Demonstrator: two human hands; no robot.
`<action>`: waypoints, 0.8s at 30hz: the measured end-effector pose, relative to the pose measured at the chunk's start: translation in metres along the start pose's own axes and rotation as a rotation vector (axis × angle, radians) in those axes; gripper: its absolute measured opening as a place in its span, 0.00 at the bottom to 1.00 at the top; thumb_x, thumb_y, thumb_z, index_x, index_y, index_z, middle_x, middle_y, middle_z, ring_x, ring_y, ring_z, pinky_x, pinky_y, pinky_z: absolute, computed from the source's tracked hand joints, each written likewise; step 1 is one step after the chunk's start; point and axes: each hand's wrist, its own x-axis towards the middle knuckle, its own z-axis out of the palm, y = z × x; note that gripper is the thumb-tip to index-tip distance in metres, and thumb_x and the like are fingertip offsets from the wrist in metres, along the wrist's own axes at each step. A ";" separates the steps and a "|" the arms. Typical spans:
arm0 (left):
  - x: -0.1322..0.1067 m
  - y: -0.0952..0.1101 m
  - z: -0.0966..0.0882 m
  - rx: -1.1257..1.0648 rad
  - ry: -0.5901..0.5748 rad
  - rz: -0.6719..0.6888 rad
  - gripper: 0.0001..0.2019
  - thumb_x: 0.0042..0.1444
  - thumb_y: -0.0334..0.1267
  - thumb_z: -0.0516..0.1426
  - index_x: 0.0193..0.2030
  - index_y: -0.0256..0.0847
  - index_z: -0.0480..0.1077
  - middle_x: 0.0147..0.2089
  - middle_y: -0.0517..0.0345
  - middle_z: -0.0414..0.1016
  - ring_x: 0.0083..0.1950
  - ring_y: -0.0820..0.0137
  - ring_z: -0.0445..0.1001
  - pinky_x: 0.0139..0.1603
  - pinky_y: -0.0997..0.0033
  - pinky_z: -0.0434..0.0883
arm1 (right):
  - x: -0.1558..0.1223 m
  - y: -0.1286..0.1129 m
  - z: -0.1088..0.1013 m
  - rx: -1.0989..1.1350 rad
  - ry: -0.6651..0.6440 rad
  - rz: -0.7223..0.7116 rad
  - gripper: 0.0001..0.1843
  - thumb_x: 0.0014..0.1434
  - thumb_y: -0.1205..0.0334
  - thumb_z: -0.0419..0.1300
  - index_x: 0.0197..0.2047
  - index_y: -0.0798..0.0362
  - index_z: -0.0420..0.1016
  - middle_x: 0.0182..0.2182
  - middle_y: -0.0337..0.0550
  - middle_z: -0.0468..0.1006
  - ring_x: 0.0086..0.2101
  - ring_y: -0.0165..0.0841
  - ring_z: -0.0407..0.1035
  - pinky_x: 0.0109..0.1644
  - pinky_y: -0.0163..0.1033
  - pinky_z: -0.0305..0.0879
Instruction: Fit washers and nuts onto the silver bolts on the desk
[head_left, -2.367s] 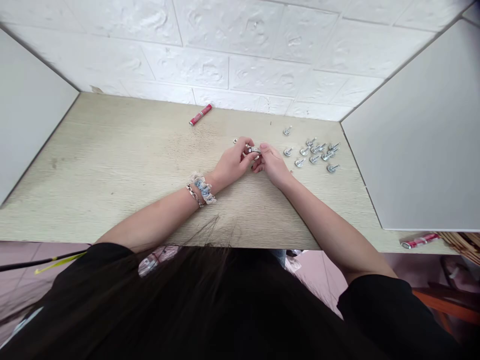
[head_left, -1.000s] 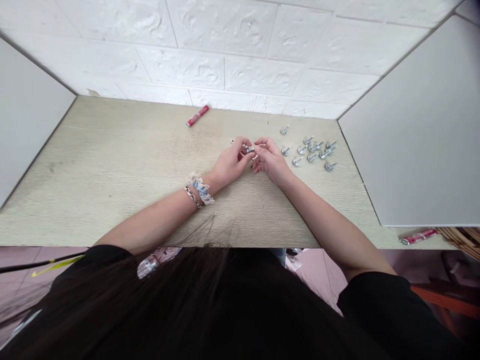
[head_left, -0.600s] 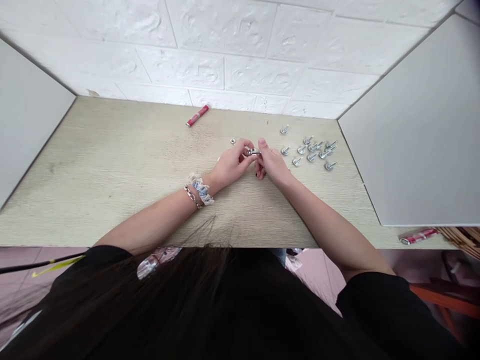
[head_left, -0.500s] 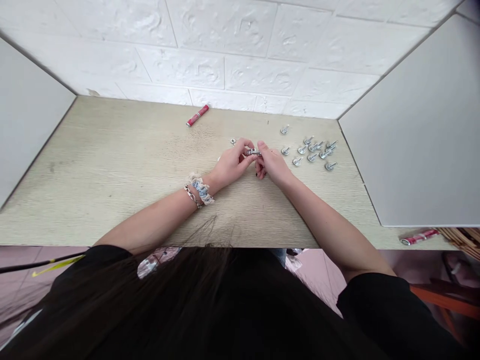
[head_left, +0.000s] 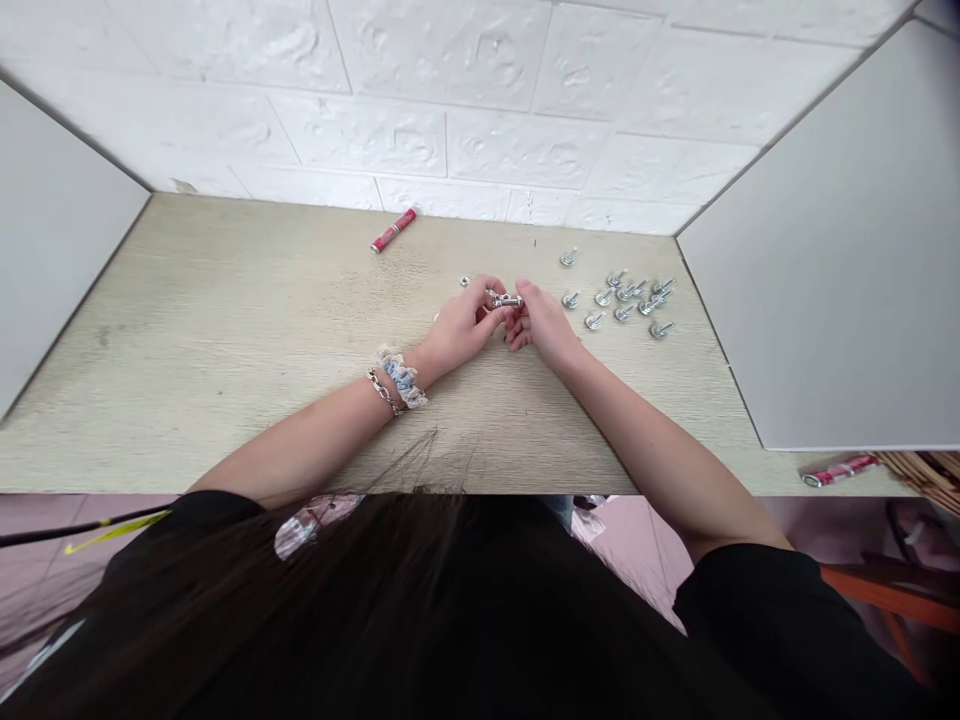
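Note:
My left hand point(head_left: 463, 330) and my right hand point(head_left: 541, 324) meet over the middle of the pale wooden desk point(head_left: 225, 330). Both pinch one small silver bolt point(head_left: 508, 300) that lies sideways between their fingertips. The left wrist wears a chain bracelet and a blue scrunchie. Just left of the hands a tiny silver nut point(head_left: 464, 282) lies on the desk. Several silver bolts point(head_left: 626, 300) are scattered to the right of my right hand.
A red tube point(head_left: 393, 231) lies near the back wall. A second red tube point(head_left: 838, 470) sits at the desk's front right corner, next to a wicker basket point(head_left: 922, 470). White panels close the desk on the left and right.
The right hand's fingers opened briefly, then closed again on the bolt. Both hands stay in the same spot.

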 end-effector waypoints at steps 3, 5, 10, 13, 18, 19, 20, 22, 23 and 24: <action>-0.001 0.004 -0.001 0.077 -0.012 0.012 0.09 0.59 0.38 0.54 0.45 0.41 0.61 0.31 0.64 0.71 0.29 0.78 0.70 0.32 0.75 0.64 | 0.001 0.001 0.000 -0.055 0.008 0.016 0.34 0.56 0.29 0.45 0.22 0.53 0.60 0.15 0.39 0.64 0.16 0.26 0.63 0.18 0.32 0.61; -0.002 0.007 -0.002 0.119 -0.022 0.017 0.09 0.59 0.38 0.54 0.46 0.41 0.61 0.30 0.64 0.71 0.29 0.77 0.70 0.32 0.74 0.64 | 0.001 0.001 0.000 -0.081 0.008 0.016 0.36 0.55 0.26 0.42 0.20 0.52 0.58 0.12 0.39 0.61 0.16 0.27 0.63 0.18 0.33 0.60; -0.003 0.010 -0.002 0.149 -0.005 0.025 0.09 0.59 0.37 0.55 0.46 0.40 0.61 0.32 0.63 0.71 0.30 0.77 0.70 0.32 0.74 0.64 | -0.002 -0.001 -0.001 -0.097 -0.005 -0.012 0.35 0.55 0.27 0.44 0.18 0.52 0.57 0.10 0.37 0.58 0.15 0.26 0.62 0.18 0.32 0.60; -0.002 0.008 -0.002 0.117 0.007 0.024 0.09 0.59 0.36 0.54 0.46 0.40 0.61 0.31 0.64 0.71 0.29 0.78 0.70 0.32 0.75 0.64 | -0.002 0.002 -0.001 -0.062 -0.016 -0.040 0.34 0.55 0.29 0.48 0.19 0.53 0.58 0.12 0.36 0.60 0.16 0.25 0.62 0.18 0.31 0.61; -0.001 0.006 -0.001 0.002 0.032 -0.008 0.08 0.60 0.36 0.54 0.45 0.41 0.61 0.28 0.65 0.69 0.26 0.79 0.68 0.30 0.77 0.65 | 0.000 0.004 0.000 0.015 -0.039 -0.058 0.28 0.55 0.33 0.53 0.28 0.53 0.61 0.18 0.34 0.65 0.16 0.22 0.62 0.18 0.28 0.60; -0.001 0.007 -0.001 -0.020 0.041 -0.020 0.08 0.60 0.36 0.54 0.45 0.41 0.61 0.28 0.65 0.69 0.26 0.79 0.68 0.29 0.77 0.65 | 0.000 0.004 0.000 0.027 -0.043 -0.064 0.27 0.55 0.34 0.54 0.30 0.53 0.61 0.20 0.33 0.67 0.16 0.21 0.63 0.18 0.28 0.60; 0.000 0.008 -0.001 -0.045 0.049 -0.035 0.07 0.60 0.36 0.54 0.45 0.41 0.61 0.28 0.65 0.69 0.26 0.79 0.68 0.28 0.78 0.65 | 0.000 0.004 0.000 0.034 -0.047 -0.071 0.26 0.55 0.36 0.55 0.32 0.53 0.61 0.22 0.33 0.68 0.17 0.21 0.63 0.18 0.27 0.61; 0.001 0.009 -0.002 -0.107 0.071 -0.073 0.07 0.61 0.36 0.54 0.44 0.41 0.60 0.28 0.65 0.69 0.27 0.80 0.69 0.28 0.79 0.65 | 0.000 0.003 0.001 0.034 -0.053 -0.078 0.23 0.56 0.39 0.57 0.34 0.52 0.60 0.24 0.32 0.69 0.17 0.20 0.64 0.18 0.27 0.61; 0.002 0.009 -0.002 -0.142 0.084 -0.096 0.07 0.61 0.37 0.54 0.44 0.41 0.59 0.28 0.65 0.69 0.26 0.80 0.69 0.27 0.80 0.65 | -0.001 0.002 0.001 0.028 -0.055 -0.077 0.22 0.57 0.41 0.57 0.35 0.52 0.60 0.25 0.31 0.69 0.17 0.20 0.64 0.18 0.27 0.60; 0.003 0.009 -0.002 -0.178 0.101 -0.121 0.08 0.61 0.37 0.54 0.44 0.41 0.59 0.28 0.65 0.69 0.26 0.80 0.68 0.27 0.80 0.65 | -0.001 0.002 0.001 0.022 -0.056 -0.074 0.20 0.58 0.42 0.57 0.35 0.51 0.60 0.25 0.31 0.69 0.17 0.20 0.64 0.18 0.27 0.60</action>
